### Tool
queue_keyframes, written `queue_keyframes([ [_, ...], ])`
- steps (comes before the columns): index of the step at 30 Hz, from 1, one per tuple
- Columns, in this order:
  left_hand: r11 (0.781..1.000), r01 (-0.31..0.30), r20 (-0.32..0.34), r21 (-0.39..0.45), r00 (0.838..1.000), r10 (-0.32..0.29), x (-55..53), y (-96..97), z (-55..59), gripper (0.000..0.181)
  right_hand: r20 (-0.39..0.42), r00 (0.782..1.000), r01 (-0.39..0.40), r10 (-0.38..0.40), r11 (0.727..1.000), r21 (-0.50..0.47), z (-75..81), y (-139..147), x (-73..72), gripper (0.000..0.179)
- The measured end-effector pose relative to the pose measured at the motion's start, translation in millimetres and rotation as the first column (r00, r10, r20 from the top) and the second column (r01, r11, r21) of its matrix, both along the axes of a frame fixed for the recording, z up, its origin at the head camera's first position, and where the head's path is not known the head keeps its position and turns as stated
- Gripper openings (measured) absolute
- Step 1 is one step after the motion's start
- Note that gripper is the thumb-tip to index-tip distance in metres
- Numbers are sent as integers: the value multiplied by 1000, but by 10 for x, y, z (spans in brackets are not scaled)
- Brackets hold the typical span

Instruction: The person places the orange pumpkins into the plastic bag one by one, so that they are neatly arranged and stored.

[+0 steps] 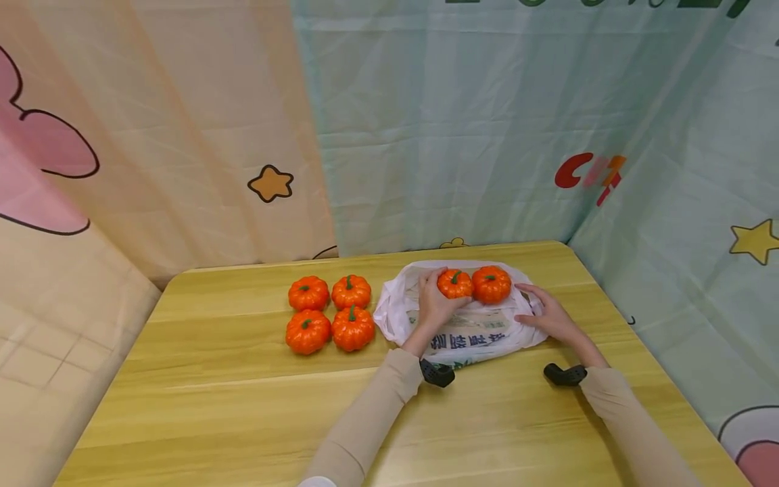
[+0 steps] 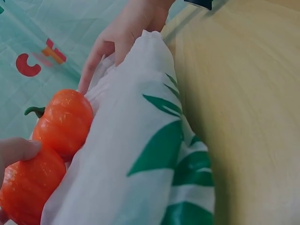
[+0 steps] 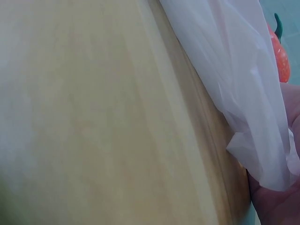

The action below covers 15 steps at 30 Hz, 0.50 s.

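A white plastic bag (image 1: 394, 312) with dark print and green leaves lies spread on the table, its mouth upward. Inside the opening, two small orange pumpkins sit side by side. My left hand (image 1: 432, 306) reaches over the bag and grips the left pumpkin (image 1: 454, 285), thumb against its side in the left wrist view. Close against it is the right pumpkin (image 1: 491, 284), green stem showing in the left wrist view. At the bag's right end, my right hand (image 1: 552, 318) holds the plastic edge between thumb and fingers; the right wrist view shows the white film (image 3: 253, 108) over the palm.
Left of the bag, several more orange pumpkins (image 1: 308, 331) stand in a tight group on the wooden table (image 1: 243, 406). Printed curtains (image 1: 426, 135) hang behind the table's far edge and along both sides. Each wrist carries a black device (image 1: 564, 375).
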<state>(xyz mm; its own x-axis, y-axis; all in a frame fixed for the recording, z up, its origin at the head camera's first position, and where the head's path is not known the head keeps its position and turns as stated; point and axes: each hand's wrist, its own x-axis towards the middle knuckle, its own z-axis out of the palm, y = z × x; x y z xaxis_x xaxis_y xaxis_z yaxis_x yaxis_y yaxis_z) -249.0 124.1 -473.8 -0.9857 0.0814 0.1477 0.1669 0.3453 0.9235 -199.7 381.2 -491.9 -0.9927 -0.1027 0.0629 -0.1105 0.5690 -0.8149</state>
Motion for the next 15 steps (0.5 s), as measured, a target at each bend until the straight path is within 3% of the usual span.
queue_keyframes([
  [15, 997, 63, -10, -49, 998, -64, -35, -61, -79, 69, -7, 1000, 5, -5, 1000, 0, -22, 19, -27, 68],
])
